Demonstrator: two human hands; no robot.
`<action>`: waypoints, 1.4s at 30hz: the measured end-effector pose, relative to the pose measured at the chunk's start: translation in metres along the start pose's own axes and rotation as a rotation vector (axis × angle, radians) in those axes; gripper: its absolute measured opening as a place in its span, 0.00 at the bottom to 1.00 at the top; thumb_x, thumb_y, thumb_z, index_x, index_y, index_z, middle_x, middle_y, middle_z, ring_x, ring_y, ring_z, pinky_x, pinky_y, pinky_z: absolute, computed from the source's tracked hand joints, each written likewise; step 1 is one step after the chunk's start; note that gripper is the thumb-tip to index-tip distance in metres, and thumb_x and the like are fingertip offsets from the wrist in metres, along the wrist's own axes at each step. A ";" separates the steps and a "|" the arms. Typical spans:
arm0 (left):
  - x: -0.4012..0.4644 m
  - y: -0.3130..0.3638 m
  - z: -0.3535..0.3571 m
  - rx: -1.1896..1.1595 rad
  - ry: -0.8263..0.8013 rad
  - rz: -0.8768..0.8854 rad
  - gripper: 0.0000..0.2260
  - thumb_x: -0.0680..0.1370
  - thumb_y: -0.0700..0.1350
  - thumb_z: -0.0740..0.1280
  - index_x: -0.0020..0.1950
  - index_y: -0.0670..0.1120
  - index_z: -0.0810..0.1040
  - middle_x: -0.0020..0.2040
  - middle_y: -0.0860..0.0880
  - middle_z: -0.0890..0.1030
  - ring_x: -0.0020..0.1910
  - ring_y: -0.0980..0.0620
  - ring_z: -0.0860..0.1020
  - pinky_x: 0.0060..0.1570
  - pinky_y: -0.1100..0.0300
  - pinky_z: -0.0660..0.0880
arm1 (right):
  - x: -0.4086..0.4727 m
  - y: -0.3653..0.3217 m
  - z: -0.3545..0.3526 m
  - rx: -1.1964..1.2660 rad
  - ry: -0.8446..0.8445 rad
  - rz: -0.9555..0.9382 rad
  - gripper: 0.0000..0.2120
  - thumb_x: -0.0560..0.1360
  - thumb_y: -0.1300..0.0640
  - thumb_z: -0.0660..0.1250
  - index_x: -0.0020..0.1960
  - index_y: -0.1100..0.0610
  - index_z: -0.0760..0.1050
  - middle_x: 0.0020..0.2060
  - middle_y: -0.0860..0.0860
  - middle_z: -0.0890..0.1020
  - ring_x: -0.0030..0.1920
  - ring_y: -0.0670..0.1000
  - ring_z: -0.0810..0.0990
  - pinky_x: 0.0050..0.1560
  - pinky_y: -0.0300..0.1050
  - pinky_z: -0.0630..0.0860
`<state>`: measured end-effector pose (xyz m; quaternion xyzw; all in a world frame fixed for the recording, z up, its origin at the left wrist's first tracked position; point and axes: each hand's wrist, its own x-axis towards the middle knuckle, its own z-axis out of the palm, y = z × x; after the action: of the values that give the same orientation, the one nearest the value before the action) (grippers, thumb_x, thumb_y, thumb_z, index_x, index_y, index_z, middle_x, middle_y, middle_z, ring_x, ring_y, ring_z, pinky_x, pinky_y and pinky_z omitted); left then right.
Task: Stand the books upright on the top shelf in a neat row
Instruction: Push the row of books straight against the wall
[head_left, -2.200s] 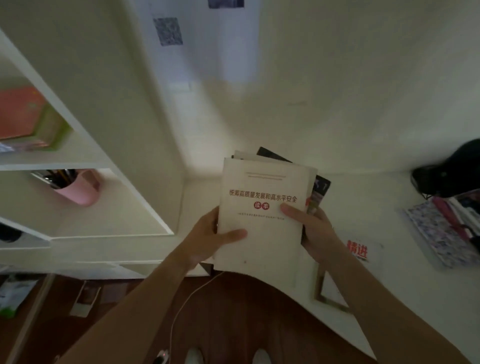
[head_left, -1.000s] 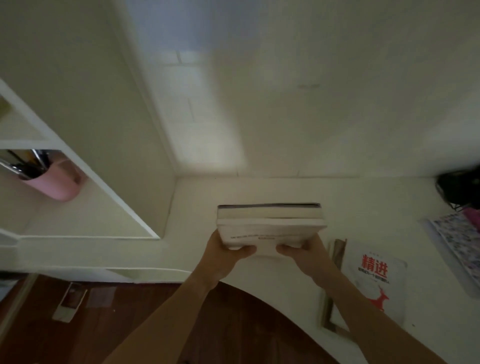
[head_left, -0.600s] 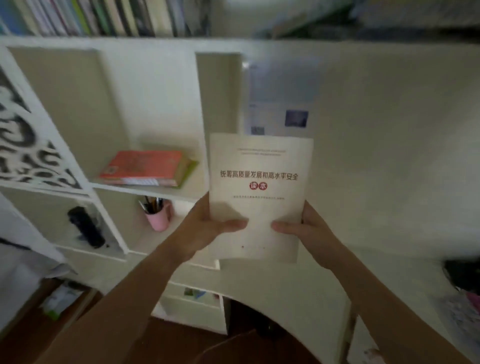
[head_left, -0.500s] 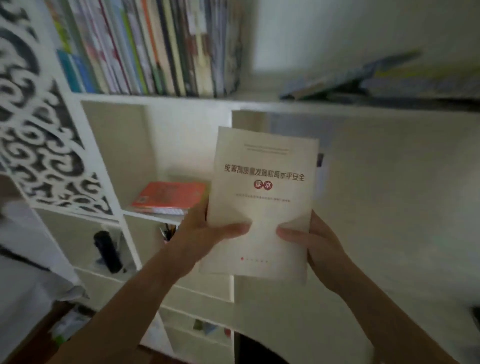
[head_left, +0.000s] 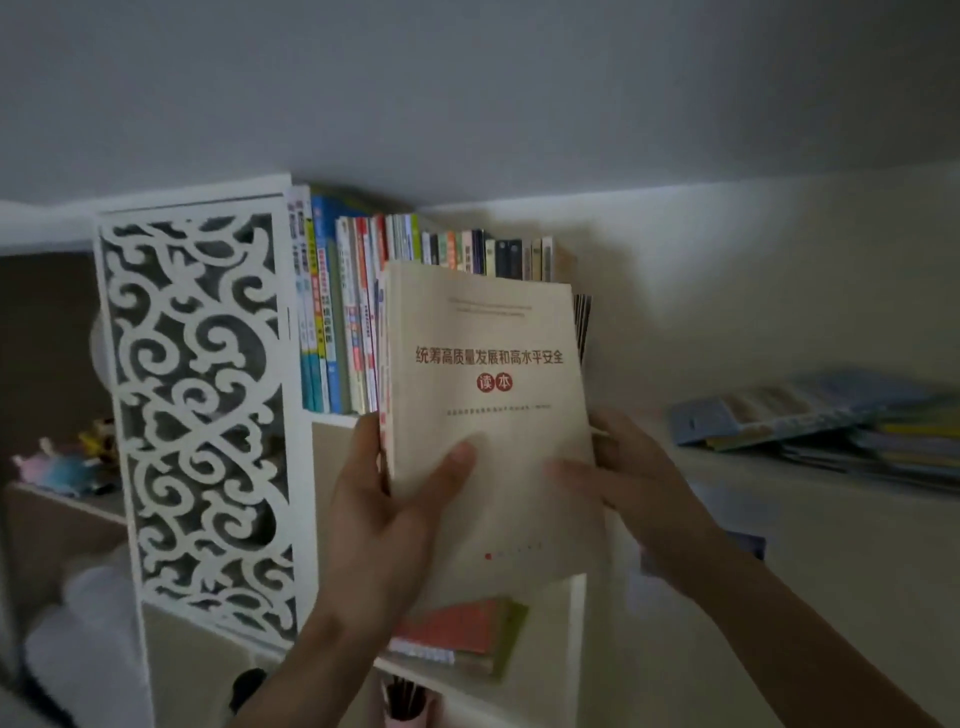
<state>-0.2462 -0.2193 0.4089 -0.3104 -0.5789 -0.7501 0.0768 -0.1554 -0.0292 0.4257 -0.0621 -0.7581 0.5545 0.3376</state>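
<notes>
I hold a small stack of books (head_left: 493, 415) upright in front of the top shelf (head_left: 727, 457); the front one has a cream cover with red Chinese lettering. My left hand (head_left: 384, 519) grips the stack's left edge, thumb across the cover. My right hand (head_left: 628, 483) grips its right edge, thumb on the cover. Behind the stack, a row of upright books (head_left: 363, 312) stands at the shelf's left end. Farther right, a pile of books (head_left: 831, 421) lies flat and slanted on the same shelf.
A white carved fretwork panel (head_left: 197, 415) closes the shelf's left side. Below, an orange book (head_left: 457, 634) lies flat in a cubby, with a pink pen cup (head_left: 405, 701) under it. Small toys (head_left: 67, 462) sit on a ledge at far left.
Both hands lifted the stack from the desk and raised it to the top shelf, tipping it upright. It now stands before the right end of the upright row.
</notes>
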 end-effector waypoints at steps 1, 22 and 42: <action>0.011 0.002 0.000 0.022 0.042 0.067 0.20 0.74 0.48 0.77 0.65 0.55 0.78 0.53 0.61 0.86 0.49 0.61 0.85 0.45 0.63 0.84 | 0.019 -0.006 -0.004 -0.126 0.115 -0.084 0.25 0.70 0.51 0.78 0.65 0.48 0.75 0.56 0.45 0.84 0.57 0.50 0.83 0.57 0.51 0.81; 0.109 -0.024 0.010 0.481 0.266 0.390 0.21 0.78 0.60 0.68 0.66 0.55 0.67 0.51 0.54 0.81 0.40 0.53 0.81 0.32 0.67 0.77 | 0.150 -0.023 -0.001 -0.651 0.224 -0.243 0.46 0.64 0.39 0.75 0.76 0.40 0.57 0.65 0.47 0.78 0.62 0.52 0.77 0.63 0.59 0.77; 0.112 -0.027 -0.061 0.405 0.397 0.253 0.18 0.75 0.48 0.76 0.61 0.53 0.73 0.47 0.65 0.78 0.42 0.66 0.76 0.40 0.63 0.71 | 0.201 -0.043 0.035 -0.926 0.507 -0.355 0.65 0.59 0.26 0.76 0.80 0.45 0.40 0.77 0.58 0.52 0.71 0.65 0.66 0.57 0.61 0.78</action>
<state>-0.3712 -0.2393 0.4405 -0.2059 -0.6471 -0.6498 0.3415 -0.3176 0.0212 0.5470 -0.2065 -0.8165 0.0656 0.5351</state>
